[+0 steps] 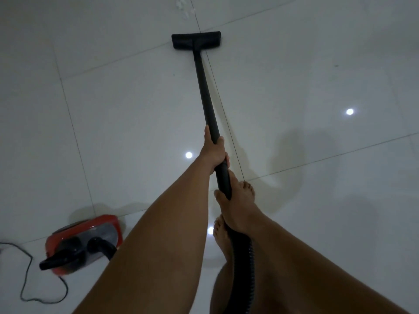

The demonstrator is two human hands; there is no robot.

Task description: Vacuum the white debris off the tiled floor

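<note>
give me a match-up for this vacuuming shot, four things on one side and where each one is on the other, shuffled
Things:
1 floor nozzle
2 white debris
3 red canister
4 left hand

Places:
A lower left of the view
B gripping the wand
C top edge of the view, beyond the nozzle
D at the wand's far end, on the tiled floor

Pairs: 1-D, 2-C, 3-A, 4-B

Tiled floor: debris, nozzle, red vacuum
</note>
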